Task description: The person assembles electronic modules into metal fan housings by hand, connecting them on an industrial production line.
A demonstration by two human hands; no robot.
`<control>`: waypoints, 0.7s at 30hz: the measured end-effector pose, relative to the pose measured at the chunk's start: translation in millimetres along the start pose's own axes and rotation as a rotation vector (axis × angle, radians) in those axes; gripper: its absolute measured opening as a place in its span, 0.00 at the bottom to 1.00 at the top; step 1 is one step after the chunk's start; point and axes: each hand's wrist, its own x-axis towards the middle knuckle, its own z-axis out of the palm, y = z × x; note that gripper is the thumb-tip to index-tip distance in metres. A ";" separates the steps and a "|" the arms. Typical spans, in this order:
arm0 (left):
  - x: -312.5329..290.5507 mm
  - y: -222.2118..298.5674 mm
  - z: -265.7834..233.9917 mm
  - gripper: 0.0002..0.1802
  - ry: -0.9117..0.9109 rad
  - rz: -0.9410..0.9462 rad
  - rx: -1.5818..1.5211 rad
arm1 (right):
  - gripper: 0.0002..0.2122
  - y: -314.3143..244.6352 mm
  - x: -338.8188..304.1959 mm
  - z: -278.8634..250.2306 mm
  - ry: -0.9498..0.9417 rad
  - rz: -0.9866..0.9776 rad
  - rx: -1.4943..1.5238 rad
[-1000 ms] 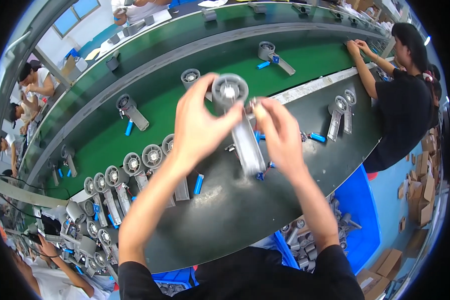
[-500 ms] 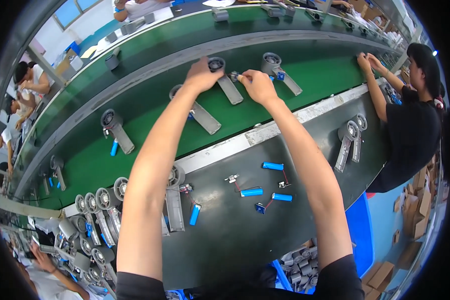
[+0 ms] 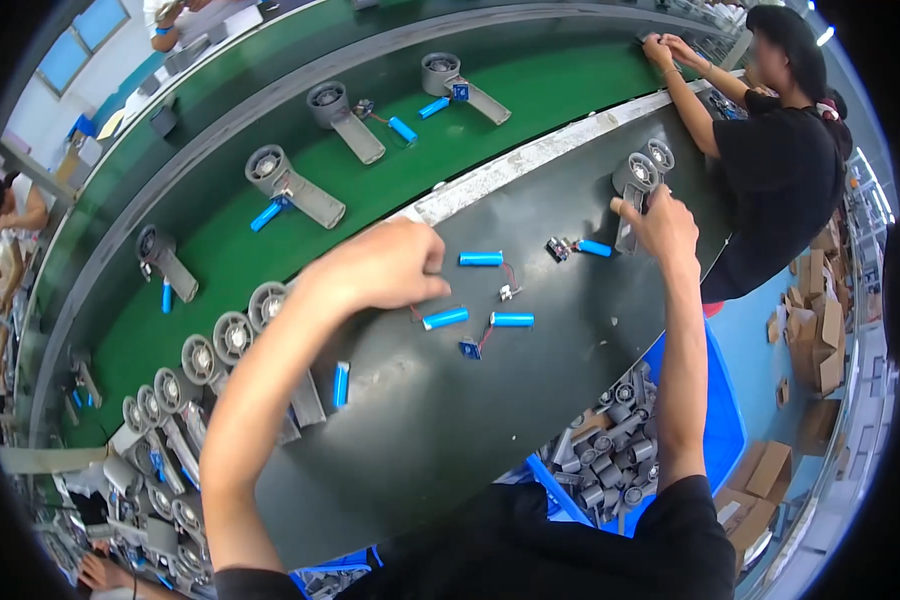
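While blue battery cells (image 3: 481, 258) litter the worktop (image 3: 440, 430) (wires attached), hands grasp grey housings (image 3: 634, 185).

We look down from a single head-worn fisheye camera, close above the dark bench (image 3: 450, 420), facing forward across it to the green conveyor belt (image 3: 530, 100). Our own forearms enter from the lower edge, and straight edges bend toward the rim.

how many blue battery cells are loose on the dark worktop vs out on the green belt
Blue cells on the dark worktop: 5, at
Blue cells on the green belt: 4, at
Total: 9
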 end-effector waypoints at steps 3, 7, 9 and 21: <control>-15.4 9.3 24.5 0.22 -0.004 -0.057 0.075 | 0.32 2.4 -8.7 19.8 -0.031 0.001 0.109; -28.5 13.5 38.0 0.25 0.104 -0.072 0.094 | 0.33 18.5 -3.1 45.5 0.078 0.045 0.450; -36.1 14.0 40.8 0.25 0.171 -0.122 0.120 | 0.31 30.2 -5.7 42.5 0.055 0.085 0.737; -115.5 33.2 56.9 0.12 0.766 -0.015 0.010 | 0.25 -80.7 -254.5 -3.8 -0.064 -0.434 0.909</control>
